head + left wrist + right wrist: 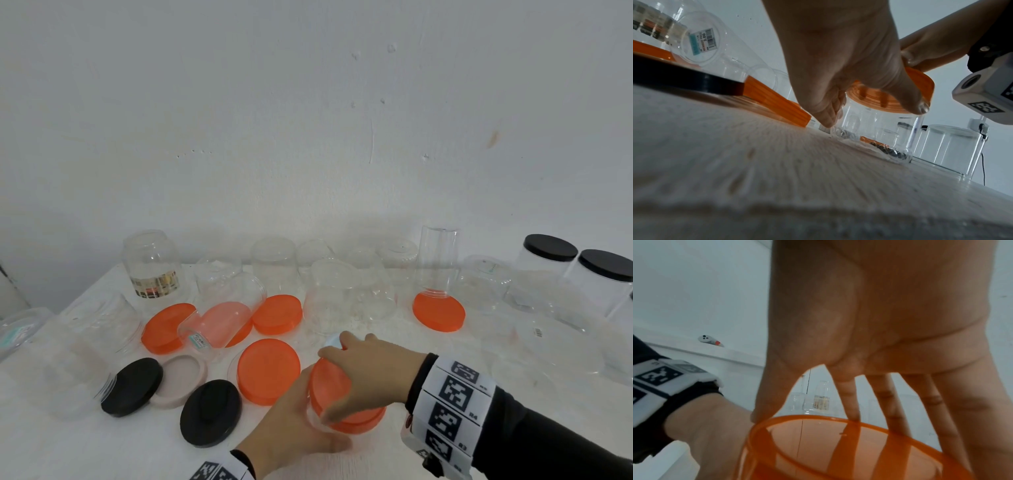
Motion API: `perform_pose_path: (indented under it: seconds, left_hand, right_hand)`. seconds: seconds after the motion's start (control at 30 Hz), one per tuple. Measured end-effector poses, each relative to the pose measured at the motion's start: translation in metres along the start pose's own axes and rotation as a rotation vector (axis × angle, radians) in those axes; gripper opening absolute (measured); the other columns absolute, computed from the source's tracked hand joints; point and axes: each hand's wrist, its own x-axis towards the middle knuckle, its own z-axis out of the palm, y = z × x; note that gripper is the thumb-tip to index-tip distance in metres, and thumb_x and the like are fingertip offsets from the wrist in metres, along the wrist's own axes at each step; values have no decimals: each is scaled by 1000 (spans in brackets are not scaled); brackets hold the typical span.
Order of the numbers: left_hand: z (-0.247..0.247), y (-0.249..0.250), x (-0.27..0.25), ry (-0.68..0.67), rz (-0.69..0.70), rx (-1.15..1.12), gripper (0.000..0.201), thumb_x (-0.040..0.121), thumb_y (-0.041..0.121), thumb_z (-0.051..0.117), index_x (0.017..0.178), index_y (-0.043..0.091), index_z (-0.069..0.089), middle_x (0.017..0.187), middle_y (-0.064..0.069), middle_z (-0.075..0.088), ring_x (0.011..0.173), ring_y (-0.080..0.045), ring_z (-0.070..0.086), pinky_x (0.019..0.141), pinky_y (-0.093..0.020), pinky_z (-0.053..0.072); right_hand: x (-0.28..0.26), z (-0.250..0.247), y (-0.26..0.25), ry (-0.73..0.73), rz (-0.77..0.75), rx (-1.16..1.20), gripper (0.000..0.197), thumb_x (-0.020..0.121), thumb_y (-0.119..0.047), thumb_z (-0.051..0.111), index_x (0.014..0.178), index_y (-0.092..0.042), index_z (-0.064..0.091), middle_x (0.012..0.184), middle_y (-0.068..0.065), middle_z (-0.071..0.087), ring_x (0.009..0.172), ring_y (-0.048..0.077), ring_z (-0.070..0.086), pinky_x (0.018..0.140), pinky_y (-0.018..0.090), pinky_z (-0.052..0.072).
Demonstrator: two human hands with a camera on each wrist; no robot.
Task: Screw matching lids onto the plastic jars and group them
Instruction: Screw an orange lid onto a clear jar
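Setting: a white table (342,455) against a white wall, crowded with clear plastic jars and loose lids.
Held jar: a small clear jar (877,129) stands near the front edge of the table, slightly right of centre. Its base rests on the tabletop and its long axis runs up and down, tipped a little; the mouth points upward.
Orange lid: an orange lid (337,394) sits over the jar's mouth, flat face up and tilted toward the camera. Whether its threads have caught cannot be told.
Left hand: the left hand (291,428) wraps the jar's body from the near side, fingers curled around the clear wall, thumb up at the lid's rim.
Right hand: the right hand (371,368) comes in from the right and spreads over the lid, fingertips (854,414) and thumb curled down on its rim, gripping it.
Loose lids: more orange lids lie flat just behind and left of the held jar, the nearest (269,371) just beside the left hand. Two black lids (210,413) and a beige lid (183,380) lie farther left.
Fallen jar: one clear jar (222,313) lies on its side across two orange lids.
Finished jars: two black-capped jars (548,263) stand upright at the far right.
Other jars: uncapped clear jars stand in a row along the wall, several of them mouth down.
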Motion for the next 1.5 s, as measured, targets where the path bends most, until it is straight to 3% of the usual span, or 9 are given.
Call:
perform_pose_path:
  seconds: [0.17,0.33,0.53,0.63,0.83,1.07,1.23,1.33,1.5]
  left_hand:
    - [-1,-2,1,5,13,-19,105,41,59,91,126,62,29,125,40,47,114,22,43,87,-6,42]
    - [0,0,1,7,45,3,102,40,63,89,114,79,21,124,47,41,119,22,40,94,-10,42]
    - [-1,0,0,-9,21,-2,98,40,64,88,104,86,17,115,58,34,111,30,37,79,2,40]
    - [0,1,-1,-13,18,-1,98,42,60,90,112,75,22,115,57,36,108,32,37,77,3,40]
    - [0,2,-1,4,24,0,102,41,62,89,118,72,22,121,51,38,116,26,37,91,-7,41]
    - [0,1,-1,8,0,-24,111,38,62,90,131,56,29,126,35,49,115,18,46,90,-12,45]
    - [0,3,-1,12,4,2,111,35,69,86,128,60,24,126,41,41,118,21,39,99,-13,41]
    - [0,3,0,3,9,5,108,38,67,87,124,65,22,128,40,42,118,21,40,97,-11,41]
    - [0,2,-1,4,-4,-12,108,38,64,89,127,60,26,131,35,44,119,20,42,93,-9,43]
  right_hand:
    - [0,0,2,-12,41,34,96,67,-73,64,143,-32,23,134,-1,31,123,28,36,92,46,46]
    - [-4,-3,3,-51,-110,74,93,71,-50,76,143,-50,17,147,-10,20,133,23,20,100,50,42]
    - [0,0,0,-6,-37,11,90,72,-71,63,146,-38,22,140,-4,29,125,28,32,92,44,44]
    - [0,-2,-1,-16,32,12,97,70,-74,62,147,-34,19,142,-1,28,126,29,35,94,47,45]
    - [-5,-11,1,-104,-92,39,94,71,-43,79,141,-54,17,144,-8,21,129,25,25,94,49,45]
    - [-1,3,-2,56,56,9,96,66,-80,59,143,-33,26,133,1,34,116,29,42,92,41,43]
    - [-5,-6,1,-82,-30,13,102,67,-58,76,143,-51,8,151,-6,14,135,30,21,101,55,38]
    - [-6,-8,2,-83,-93,22,93,70,-46,78,140,-53,18,145,-6,22,130,25,24,97,50,43]
    - [0,-2,-1,6,17,-23,96,68,-76,63,145,-35,22,137,1,32,119,30,38,93,45,44]
